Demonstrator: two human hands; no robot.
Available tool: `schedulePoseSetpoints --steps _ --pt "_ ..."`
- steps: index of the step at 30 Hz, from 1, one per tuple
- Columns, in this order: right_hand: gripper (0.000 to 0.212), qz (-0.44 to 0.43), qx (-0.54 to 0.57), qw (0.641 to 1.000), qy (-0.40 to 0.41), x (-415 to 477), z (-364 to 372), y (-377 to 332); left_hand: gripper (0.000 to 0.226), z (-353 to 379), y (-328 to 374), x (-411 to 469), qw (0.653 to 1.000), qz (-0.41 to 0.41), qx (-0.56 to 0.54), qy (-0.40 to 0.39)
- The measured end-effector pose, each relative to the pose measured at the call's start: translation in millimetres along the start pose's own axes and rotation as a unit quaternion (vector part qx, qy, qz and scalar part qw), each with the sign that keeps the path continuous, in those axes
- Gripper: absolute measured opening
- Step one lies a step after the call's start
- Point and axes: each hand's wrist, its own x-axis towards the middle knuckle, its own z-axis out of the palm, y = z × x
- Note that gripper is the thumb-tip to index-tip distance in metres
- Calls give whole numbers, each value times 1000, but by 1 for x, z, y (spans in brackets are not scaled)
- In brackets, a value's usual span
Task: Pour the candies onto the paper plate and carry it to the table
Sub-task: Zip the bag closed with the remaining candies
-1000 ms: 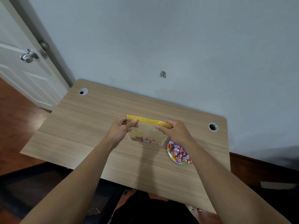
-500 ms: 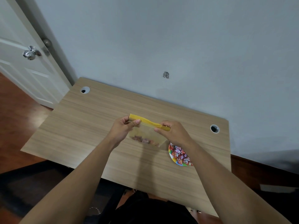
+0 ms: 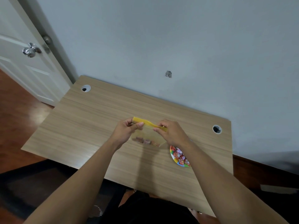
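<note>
I hold a clear zip bag point(image 3: 149, 135) with a yellow seal strip above the wooden desk point(image 3: 80, 126). A few candies lie at the bag's bottom. My left hand point(image 3: 126, 131) pinches the left end of the strip. My right hand point(image 3: 171, 133) pinches the strip toward its right end. A colourful paper plate point(image 3: 175, 160) with wrapped candies on it sits on the desk just right of the bag, partly hidden under my right forearm.
The desk stands against a grey wall and has a cable hole at the back left point(image 3: 85, 88) and one at the right point(image 3: 216, 129). A white door with a metal knob point(image 3: 30, 50) is at the left, over wooden floor.
My right fingers have slid leftward along the yellow strip, which now bends in the middle. The camera view has shifted slightly. The plate has not moved.
</note>
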Motion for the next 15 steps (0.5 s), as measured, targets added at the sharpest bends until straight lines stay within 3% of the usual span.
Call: schedulePoseSetpoints --steps 6,11,15 --pt "17 14 1 999 -45 1 5 14 26 -4 -17 9 998 -37 48 -4" --pt "10 97 -41 991 -81 -8 13 44 21 -16 -30 19 994 -74 78 -18" --pt "15 145 -15 988 -51 -14 19 61 23 -21 -37 29 993 -65 98 -9"
